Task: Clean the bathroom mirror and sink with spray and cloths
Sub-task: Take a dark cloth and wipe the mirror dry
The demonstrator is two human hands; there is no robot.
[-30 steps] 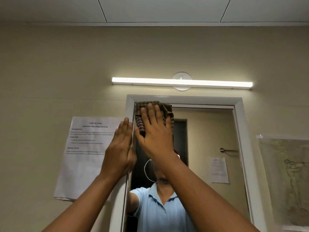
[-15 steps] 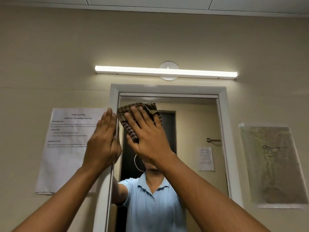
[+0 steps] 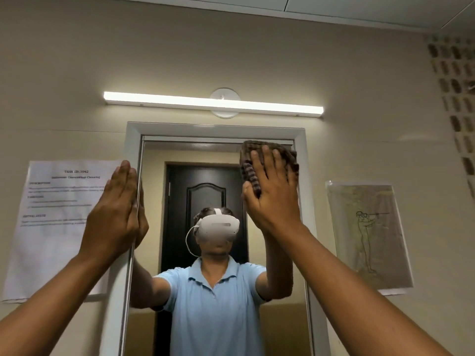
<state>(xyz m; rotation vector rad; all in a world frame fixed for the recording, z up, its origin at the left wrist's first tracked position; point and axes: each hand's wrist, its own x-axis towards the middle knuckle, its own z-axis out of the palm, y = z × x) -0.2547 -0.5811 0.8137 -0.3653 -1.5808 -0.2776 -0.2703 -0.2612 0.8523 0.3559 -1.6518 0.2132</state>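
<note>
Right hand (image 3: 273,194) is pressing a brown checked cloth (image 3: 267,160) flat against the mirror (image 3: 205,155), up in its top right corner, just under the white frame (image 3: 216,128). Fingers are lying spread over the cloth, thumb hooking its left edge, so the grip is a flat palm press on the cloth, not a closed fist. Only the top and left parts of the cloth are showing; the rest is sitting hidden behind the hand.

Left hand (image 3: 115,214) is resting flat and open on the left frame edge, fingers straight and together, holding nothing. Its palm side is facing away, partly doubled by its reflection in the glass.

Mirror bottom is getting cut off by the picture edge, and both forearms are covering the lower corners. Sink, spray and any worktop are lying out of view. Reflection is showing a person in a light blue polo shirt wearing a white headset (image 3: 218,227), with a dark door (image 3: 205,186) behind.

Lit tube light (image 3: 213,104) is hanging above the frame. Printed sheet (image 3: 59,217) is hanging on the wall left of the mirror: heading partly readable, body text too blurred. Faded drawing (image 3: 367,235) of a standing figure is hanging to the right, details hard to make out. Patterned vent blocks (image 3: 455,93) at far right are getting cut off.
</note>
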